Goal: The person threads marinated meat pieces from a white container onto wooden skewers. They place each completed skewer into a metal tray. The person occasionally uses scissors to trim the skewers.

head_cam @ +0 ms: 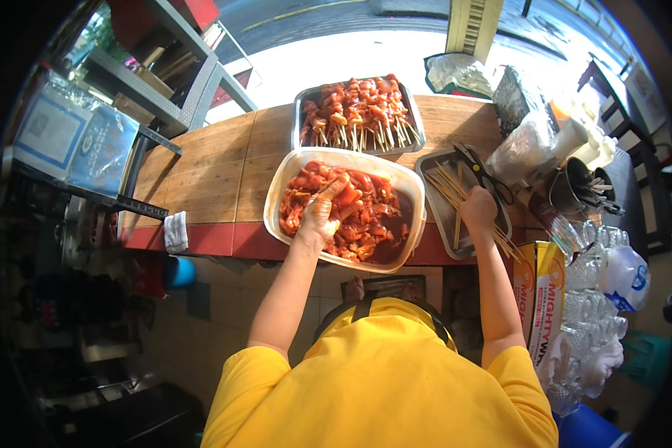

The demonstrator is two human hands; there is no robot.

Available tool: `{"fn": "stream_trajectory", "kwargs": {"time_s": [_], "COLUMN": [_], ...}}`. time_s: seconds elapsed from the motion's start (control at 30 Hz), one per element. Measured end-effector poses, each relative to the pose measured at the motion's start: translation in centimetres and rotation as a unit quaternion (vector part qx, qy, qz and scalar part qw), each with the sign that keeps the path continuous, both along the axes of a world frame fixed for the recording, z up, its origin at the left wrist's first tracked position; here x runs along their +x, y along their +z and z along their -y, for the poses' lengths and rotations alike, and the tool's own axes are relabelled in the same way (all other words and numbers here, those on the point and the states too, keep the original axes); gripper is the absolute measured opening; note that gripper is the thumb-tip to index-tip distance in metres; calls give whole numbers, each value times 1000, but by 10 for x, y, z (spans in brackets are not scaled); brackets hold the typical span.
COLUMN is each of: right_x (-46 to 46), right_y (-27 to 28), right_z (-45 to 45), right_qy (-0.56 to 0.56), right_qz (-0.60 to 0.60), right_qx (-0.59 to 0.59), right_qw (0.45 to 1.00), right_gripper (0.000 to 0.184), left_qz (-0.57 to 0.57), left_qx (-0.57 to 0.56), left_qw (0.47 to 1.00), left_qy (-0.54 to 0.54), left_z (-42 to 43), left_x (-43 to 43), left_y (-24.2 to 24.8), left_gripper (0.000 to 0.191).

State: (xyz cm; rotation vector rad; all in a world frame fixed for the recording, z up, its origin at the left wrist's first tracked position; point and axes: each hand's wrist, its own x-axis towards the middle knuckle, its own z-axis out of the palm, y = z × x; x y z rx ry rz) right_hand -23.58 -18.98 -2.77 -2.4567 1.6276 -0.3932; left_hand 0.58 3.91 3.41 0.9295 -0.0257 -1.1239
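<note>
My left hand (323, 215) is over a white plastic tub (344, 155) of raw marinated meat chunks (364, 238). A red piece of meat (345, 196) lies between its thumb and fingers, and the skin is wet with marinade. Dark red sauce (395, 241) pools at the tub's right side. My right hand (479, 210) is curled down over loose bamboo skewers (451, 187) in a shallow metal tray (442, 238). Its fingertips are hidden, so whether it grips a skewer is unclear. Behind the tub, a metal tray (298, 120) carries a heap of skewered meat (358, 106).
Black-handled scissors (484, 173) rest across the skewer tray's far right edge. Beyond them stand plastic bags (523, 145) and a dark utensil container (568, 185). A yellow wrap box (537, 302) and stacked glasses (585, 313) are at right. A folded cloth (176, 232) hangs over the wooden counter's (213, 168) front edge.
</note>
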Motion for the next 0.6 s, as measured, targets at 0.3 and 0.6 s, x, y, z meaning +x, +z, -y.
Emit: {"fn": "stream_trajectory", "kwargs": {"time_s": [0.3,0.6], "right_x": [15,49], "right_y": [82,136], "right_z": [-36,-97], "right_qy": [163,331], "right_qz": [284,291], "right_qx": [-39,-64], "right_qw": [944,896], "right_gripper": [6,7], "left_qz": [326,530], "left_qx": [68,97], "left_qw": [941,839], "left_qy": [-64,-76], "left_z": [13,14], "left_x": [-8,-24], "left_y": [2,34], "left_gripper": [21,15]}}
